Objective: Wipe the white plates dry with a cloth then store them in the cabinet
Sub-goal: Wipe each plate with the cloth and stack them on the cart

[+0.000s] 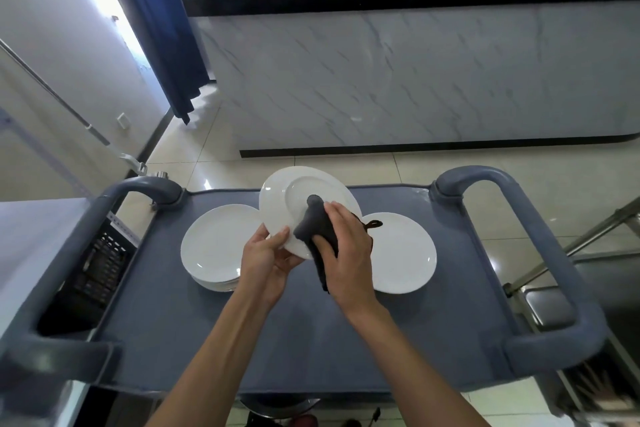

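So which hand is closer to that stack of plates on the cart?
Left. The left hand overlaps the stack's right edge, holding the raised plate; the right hand is farther right, holding the cloth.

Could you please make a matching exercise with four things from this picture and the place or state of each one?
Things:
1. held plate
2. dark cloth
3. stack of plates
4. single plate

Places or states:
a. flat on the cart, right of the hands
b. tilted, its rim gripped by the left hand
c. piled on the cart, left of the hands
d. pressed on a plate by the right hand

Pairs: 1-b, 2-d, 3-c, 4-a
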`<act>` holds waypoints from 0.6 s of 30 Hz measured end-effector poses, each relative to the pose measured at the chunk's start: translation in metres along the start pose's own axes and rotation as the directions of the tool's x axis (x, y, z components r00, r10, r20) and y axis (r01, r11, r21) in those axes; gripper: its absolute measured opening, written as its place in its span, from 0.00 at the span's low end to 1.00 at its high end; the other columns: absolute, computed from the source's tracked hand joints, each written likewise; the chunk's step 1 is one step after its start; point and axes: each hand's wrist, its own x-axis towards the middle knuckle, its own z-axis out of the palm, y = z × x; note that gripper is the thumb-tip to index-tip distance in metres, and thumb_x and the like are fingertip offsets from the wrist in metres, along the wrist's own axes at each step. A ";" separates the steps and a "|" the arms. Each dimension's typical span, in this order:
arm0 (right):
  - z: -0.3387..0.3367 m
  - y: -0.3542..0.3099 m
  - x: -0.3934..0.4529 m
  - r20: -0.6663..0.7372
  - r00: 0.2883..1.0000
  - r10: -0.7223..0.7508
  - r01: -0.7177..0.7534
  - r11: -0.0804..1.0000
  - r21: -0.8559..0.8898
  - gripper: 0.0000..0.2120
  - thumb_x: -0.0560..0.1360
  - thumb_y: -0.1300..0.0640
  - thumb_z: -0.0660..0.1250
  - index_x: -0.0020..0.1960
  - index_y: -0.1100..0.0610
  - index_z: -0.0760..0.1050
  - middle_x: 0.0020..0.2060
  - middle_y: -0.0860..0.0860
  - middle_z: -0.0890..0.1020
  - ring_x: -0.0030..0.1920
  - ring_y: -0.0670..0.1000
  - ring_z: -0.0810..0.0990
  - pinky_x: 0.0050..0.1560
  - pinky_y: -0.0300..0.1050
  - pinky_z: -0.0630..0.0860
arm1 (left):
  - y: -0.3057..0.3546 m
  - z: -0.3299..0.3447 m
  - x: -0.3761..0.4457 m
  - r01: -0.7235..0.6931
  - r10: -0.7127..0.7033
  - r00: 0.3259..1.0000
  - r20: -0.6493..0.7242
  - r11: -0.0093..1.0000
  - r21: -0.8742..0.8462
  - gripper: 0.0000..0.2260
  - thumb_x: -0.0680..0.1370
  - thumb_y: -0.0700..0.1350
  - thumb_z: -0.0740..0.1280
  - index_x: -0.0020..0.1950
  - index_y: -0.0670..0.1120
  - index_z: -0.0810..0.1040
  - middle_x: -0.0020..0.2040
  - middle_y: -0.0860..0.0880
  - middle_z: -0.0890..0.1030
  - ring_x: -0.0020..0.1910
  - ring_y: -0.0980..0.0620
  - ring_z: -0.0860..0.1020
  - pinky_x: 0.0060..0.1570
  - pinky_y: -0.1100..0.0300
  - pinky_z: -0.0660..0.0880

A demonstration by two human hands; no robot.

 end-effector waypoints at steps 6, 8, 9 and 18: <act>0.003 -0.002 -0.011 0.043 0.994 -0.101 0.105 0.989 -0.103 0.24 0.81 0.51 0.60 0.76 0.57 0.67 0.73 0.51 0.71 0.74 0.50 0.68 0.70 0.53 0.67 | 0.000 0.003 -0.002 -0.009 0.009 0.999 -0.034 1.000 -0.009 0.12 0.81 0.34 0.61 0.61 0.41 0.80 0.52 0.39 0.83 0.48 0.42 0.80 0.43 0.51 0.81; 0.005 -0.002 -0.017 0.069 0.990 -0.122 0.130 0.982 -0.138 0.24 0.82 0.51 0.59 0.76 0.56 0.66 0.73 0.51 0.71 0.74 0.51 0.67 0.70 0.55 0.66 | 0.001 0.004 -0.003 -0.013 0.013 0.999 -0.043 1.000 -0.013 0.12 0.81 0.34 0.61 0.60 0.42 0.80 0.51 0.41 0.83 0.48 0.43 0.80 0.41 0.53 0.80; 0.005 -0.002 -0.020 0.079 0.988 -0.133 0.145 0.977 -0.157 0.24 0.82 0.51 0.59 0.76 0.56 0.66 0.74 0.51 0.70 0.75 0.51 0.66 0.71 0.55 0.66 | 0.001 0.004 -0.003 -0.015 0.014 0.999 -0.044 1.000 -0.014 0.12 0.81 0.34 0.62 0.60 0.43 0.80 0.50 0.42 0.84 0.48 0.44 0.80 0.41 0.53 0.80; -0.004 0.006 -0.021 0.074 0.990 -0.120 0.133 0.972 -0.195 0.24 0.81 0.53 0.57 0.76 0.55 0.67 0.75 0.52 0.68 0.77 0.52 0.63 0.73 0.54 0.62 | 0.003 -0.002 -0.009 -0.019 0.020 1.000 0.023 0.999 -0.031 0.13 0.81 0.33 0.61 0.63 0.41 0.79 0.55 0.39 0.84 0.49 0.42 0.83 0.44 0.48 0.84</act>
